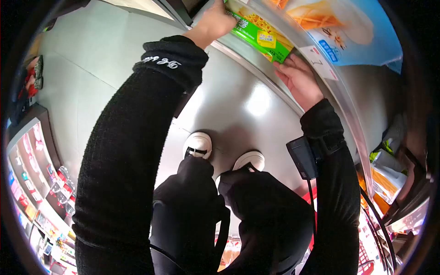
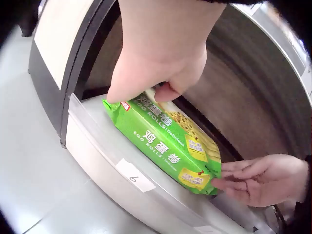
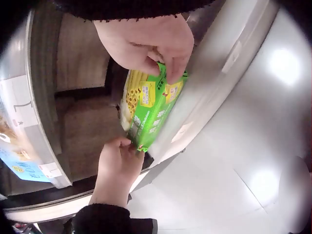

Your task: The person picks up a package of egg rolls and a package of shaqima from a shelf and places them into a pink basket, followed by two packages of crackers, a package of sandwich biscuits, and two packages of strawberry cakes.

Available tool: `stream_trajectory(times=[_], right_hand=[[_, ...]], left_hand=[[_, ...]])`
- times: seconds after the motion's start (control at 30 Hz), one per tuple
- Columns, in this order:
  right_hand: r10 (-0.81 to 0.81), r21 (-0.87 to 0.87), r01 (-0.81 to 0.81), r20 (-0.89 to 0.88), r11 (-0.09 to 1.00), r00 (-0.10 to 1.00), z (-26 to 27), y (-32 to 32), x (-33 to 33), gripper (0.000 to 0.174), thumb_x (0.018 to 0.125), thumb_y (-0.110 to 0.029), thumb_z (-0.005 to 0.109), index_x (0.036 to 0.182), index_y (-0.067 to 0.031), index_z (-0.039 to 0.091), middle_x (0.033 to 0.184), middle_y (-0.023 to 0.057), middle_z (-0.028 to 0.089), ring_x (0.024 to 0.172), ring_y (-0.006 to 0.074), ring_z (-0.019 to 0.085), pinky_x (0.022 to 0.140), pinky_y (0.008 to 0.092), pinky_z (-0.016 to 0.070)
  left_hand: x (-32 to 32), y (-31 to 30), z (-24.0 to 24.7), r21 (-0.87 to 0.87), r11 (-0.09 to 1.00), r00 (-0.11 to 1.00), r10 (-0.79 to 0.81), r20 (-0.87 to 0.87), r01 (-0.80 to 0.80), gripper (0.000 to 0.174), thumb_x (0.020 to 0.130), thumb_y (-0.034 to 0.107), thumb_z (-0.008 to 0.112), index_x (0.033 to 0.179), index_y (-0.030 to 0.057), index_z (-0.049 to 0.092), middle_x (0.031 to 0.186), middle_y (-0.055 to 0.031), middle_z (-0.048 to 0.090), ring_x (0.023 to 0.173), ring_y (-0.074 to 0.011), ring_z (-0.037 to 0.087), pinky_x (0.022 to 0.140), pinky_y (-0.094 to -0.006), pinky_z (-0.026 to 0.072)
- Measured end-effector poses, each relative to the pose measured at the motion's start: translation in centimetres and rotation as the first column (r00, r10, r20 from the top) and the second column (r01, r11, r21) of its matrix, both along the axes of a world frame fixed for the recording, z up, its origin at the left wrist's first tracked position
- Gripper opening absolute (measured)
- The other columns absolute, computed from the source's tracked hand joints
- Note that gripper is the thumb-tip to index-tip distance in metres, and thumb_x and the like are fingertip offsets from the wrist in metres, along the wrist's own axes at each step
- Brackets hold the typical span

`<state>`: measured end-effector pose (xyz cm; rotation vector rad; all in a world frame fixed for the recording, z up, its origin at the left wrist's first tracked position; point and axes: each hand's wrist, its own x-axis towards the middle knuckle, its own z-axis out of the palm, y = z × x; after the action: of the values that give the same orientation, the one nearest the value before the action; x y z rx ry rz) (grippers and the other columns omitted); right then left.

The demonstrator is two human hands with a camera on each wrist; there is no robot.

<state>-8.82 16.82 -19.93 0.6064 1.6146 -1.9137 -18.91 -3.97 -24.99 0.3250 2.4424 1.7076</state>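
Observation:
A green packet of egg rolls (image 2: 161, 146), with yellow rolls pictured on it, lies lengthwise at the front of a low shelf (image 2: 97, 139). My left hand (image 1: 216, 22) grips one end of the packet, thumb on one side and fingers on the other, as the left wrist view shows. At the opposite end, my right hand (image 3: 151, 44) pinches the green wrapper between thumb and fingers. Both hands reach to the packet from above the shelf's front edge.
A clear strip with a price tag (image 2: 135, 175) runs along the shelf's front. Above it, a higher shelf bears a large blue snack bag (image 1: 343, 27). Another bag (image 1: 386, 181) stands farther right. Stocked shelves (image 1: 34, 169) line the left side across the grey floor (image 1: 87, 91).

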Motion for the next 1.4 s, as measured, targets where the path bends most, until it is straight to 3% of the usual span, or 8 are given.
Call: stream_trajectory(times=[0.03,0.1,0.17,0.23,0.37,0.5,0.83,1.4], right_hand=[[0.000,0.000,0.000,0.013,1.000,1.000,0.6,-0.2,0.6,0.050,0.079,0.000,0.043,0.125,0.0000,0.025,0.118,0.0096,0.041,0.101,0.0187,0.048,0.082,0.0263,0.0391],[-0.071,0.127,0.065,0.042,0.990,0.997,2.4,-0.6,1.8,0.052,0.079,0.000,0.045,0.125,0.0014,0.021,0.119,0.0137,0.039,0.102,0.0211,0.047,0.082,0.0273,0.0400],[-0.036,0.164,0.026,0.060,0.986,0.998,3.2,-0.2,3.8,0.051,0.079,-0.001,0.046,0.124,0.0021,0.024,0.118,0.0157,0.037,0.101,0.0226,0.047,0.082,0.0277,0.0405],[0.088,0.036,-0.096,0.172,0.995,0.981,5.2,0.0,6.3,0.056,0.074,-0.005,0.053,0.123,0.0021,0.027,0.118,0.0172,0.036,0.099,0.0213,0.047,0.083,0.0299,0.0398],[0.133,-0.066,-0.118,0.323,0.991,0.937,8.8,-0.9,11.4,0.035,0.081,-0.010,0.048,0.114,-0.0016,0.041,0.105,0.0093,0.051,0.091,0.0148,0.052,0.077,0.0253,0.0412],[0.037,-0.102,0.002,0.379,0.995,0.925,11.5,-2.4,17.1,0.029,0.081,-0.012,0.049,0.108,-0.0024,0.046,0.098,0.0077,0.055,0.088,0.0141,0.053,0.077,0.0250,0.0410],[-0.161,-0.188,0.263,0.431,0.946,0.888,19.7,-6.8,24.7,0.028,0.078,-0.010,0.049,0.104,-0.0018,0.046,0.097,0.0086,0.053,0.086,0.0155,0.051,0.077,0.0264,0.0400],[-0.298,-0.261,0.373,0.285,0.890,0.911,24.7,0.6,33.1,0.022,0.080,-0.007,0.048,0.102,-0.0042,0.050,0.094,0.0036,0.054,0.082,0.0099,0.053,0.072,0.0208,0.0403]], left_hand=[[0.5,-0.1,0.3,0.205,0.979,0.989,-0.030,0.143,0.000,0.040,0.069,0.007,0.051,0.109,0.0065,0.047,0.100,-0.0150,0.055,0.089,-0.0347,0.050,0.078,-0.0349,0.0399],[2.2,-0.7,1.3,0.176,0.984,0.998,0.037,-0.041,-0.029,0.047,0.071,0.008,0.050,0.117,0.0102,0.039,0.114,-0.0163,0.046,0.102,-0.0277,0.045,0.086,-0.0307,0.0352],[5.0,-1.7,2.8,-0.160,0.979,0.992,0.119,-0.038,-0.124,0.061,0.071,0.015,0.048,0.124,-0.0055,0.025,0.114,-0.0173,0.045,0.104,-0.0224,0.044,0.086,-0.0267,0.0340],[8.7,-2.1,5.2,-0.318,0.931,0.983,0.177,-0.041,-0.181,0.057,0.071,0.013,0.046,0.122,-0.0043,0.029,0.115,-0.0165,0.044,0.106,-0.0243,0.042,0.087,-0.0275,0.0333],[15.0,-4.0,10.3,-0.082,0.995,0.781,0.010,0.625,0.053,0.041,0.073,0.011,0.044,0.112,-0.0008,0.043,0.100,-0.0123,0.054,0.088,-0.0179,0.052,0.077,-0.0263,0.0396],[21.0,-5.1,13.3,0.005,0.994,0.625,-0.071,0.777,0.106,0.035,0.073,0.010,0.044,0.107,-0.0015,0.047,0.093,-0.0110,0.056,0.078,-0.0151,0.053,0.073,-0.0254,0.0408],[29.3,-7.4,18.7,-0.166,0.925,0.690,-0.126,0.713,0.340,0.018,0.074,0.010,0.051,0.089,0.0005,0.054,0.075,-0.0065,0.056,0.067,-0.0130,0.053,0.063,-0.0241,0.0424],[34.4,1.6,25.0,-0.095,0.972,0.721,-0.092,0.687,0.216,0.015,0.074,0.006,0.047,0.086,0.0014,0.054,0.079,-0.0068,0.056,0.074,-0.0148,0.053,0.068,-0.0247,0.0418]])
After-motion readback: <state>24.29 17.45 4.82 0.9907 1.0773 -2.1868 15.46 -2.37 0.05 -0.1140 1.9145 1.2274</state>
